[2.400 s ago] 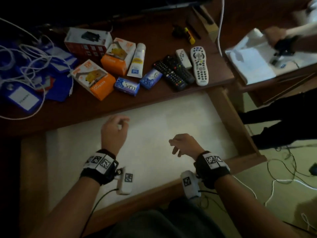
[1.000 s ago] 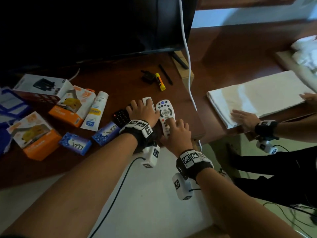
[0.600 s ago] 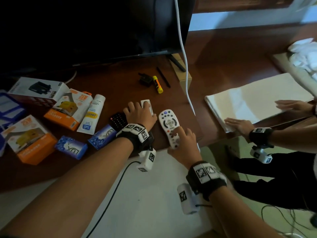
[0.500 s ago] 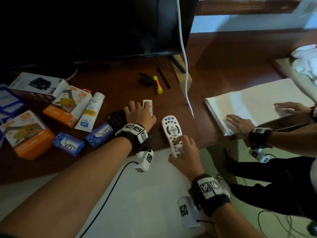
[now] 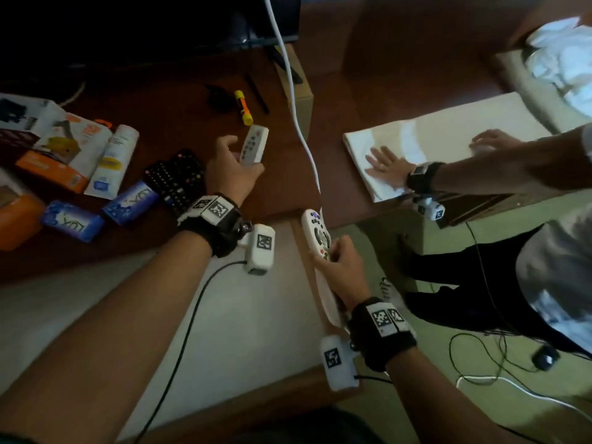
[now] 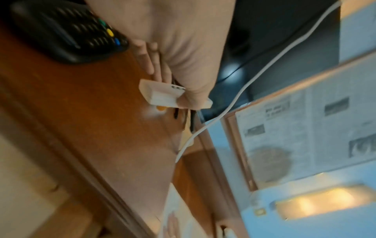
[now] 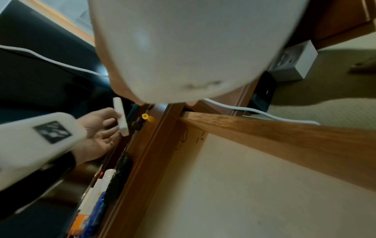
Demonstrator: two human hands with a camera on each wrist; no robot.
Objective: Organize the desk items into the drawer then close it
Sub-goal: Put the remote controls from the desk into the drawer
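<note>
Left hand [image 5: 231, 169] is gripping the small white remote [image 5: 254, 145] just above the desk [image 5: 179, 100]. Right hand [image 5: 341, 270] is holding the big white remote [image 5: 317, 233] over the open drawer [image 5: 256, 315]'s right edge.

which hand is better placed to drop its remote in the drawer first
Right. The right hand already holds the big white remote at the open drawer's right side, near its floor. The left hand grips the small remote farther back, above the desk.
</note>
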